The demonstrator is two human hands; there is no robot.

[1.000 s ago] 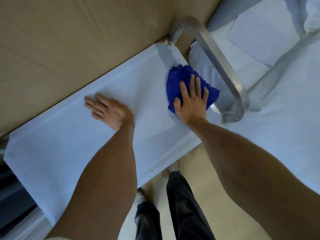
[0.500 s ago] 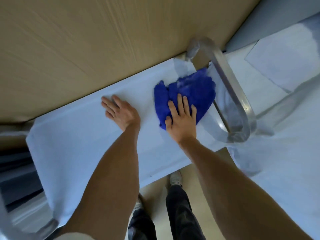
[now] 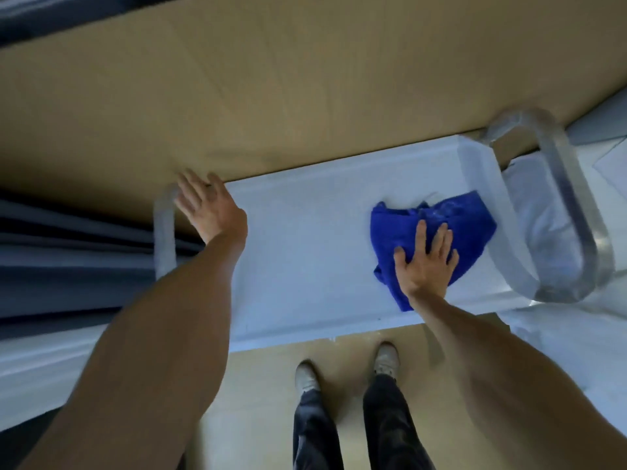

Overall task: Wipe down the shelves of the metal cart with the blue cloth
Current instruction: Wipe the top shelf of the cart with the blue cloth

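The metal cart's top shelf [image 3: 305,252] is a pale, flat tray seen from above. A crumpled blue cloth [image 3: 451,218] lies on its right part, close to the right rim. My right hand [image 3: 424,262] presses flat on the cloth with fingers spread and straight. My left hand [image 3: 210,208] rests with straight fingers at the shelf's far left corner, over the left handle bar [image 3: 164,232]. The curved metal handle [image 3: 573,239] stands at the cart's right end, just beyond the cloth.
A tan wooden panel [image 3: 271,89] runs along the far side of the cart. Dark grey slats [image 3: 68,252] lie to the left. My legs and shoes [image 3: 353,401] stand on the beige floor in front of the cart. White surfaces [image 3: 576,340] lie to the right.
My left hand has slid left from the middle of the shelf to its left end. The right hand stays pressed on the cloth near the right handle, and the view has shifted.
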